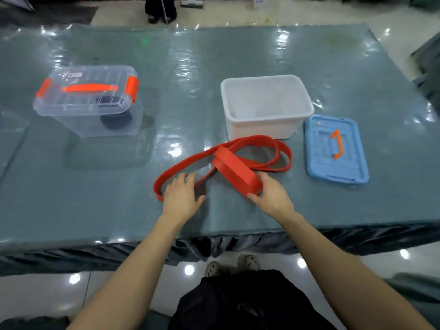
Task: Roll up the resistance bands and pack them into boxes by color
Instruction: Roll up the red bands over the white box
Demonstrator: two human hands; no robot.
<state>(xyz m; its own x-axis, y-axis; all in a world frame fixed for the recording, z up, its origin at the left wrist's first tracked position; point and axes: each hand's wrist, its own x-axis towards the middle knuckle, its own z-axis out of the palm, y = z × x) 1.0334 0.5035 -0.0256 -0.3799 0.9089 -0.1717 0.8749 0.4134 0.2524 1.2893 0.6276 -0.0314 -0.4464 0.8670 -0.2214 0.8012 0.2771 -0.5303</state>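
Grey-green cloth covers the table (95, 198), under a glossy clear sheet that throws back the ceiling lights. Beyond it we see a pale, shiny tiled floor (321, 13) and, at the far edge, the dark legs of a standing person (160, 8).

On the left stands a clear box (71, 125) with its lid on, orange latches and an orange handle; a dark rolled band (115, 117) lies inside. A sticker (73, 75) on its lid is too blurred for us to read. The white box (262, 129) stands open to the right of centre, and just beside it lies a blue lid (316, 163) with an orange handle; its small corner label (317, 122) is also unreadable.

In front of the white box, the red band (234, 170) sprawls in loops on the table. Our right hand (273, 194) grips the flat, partly wound coil at its near end, thumb on one side and fingers on the other. Our left hand (182, 197) rests on the band's left loop, fingers fairly straight and spread.
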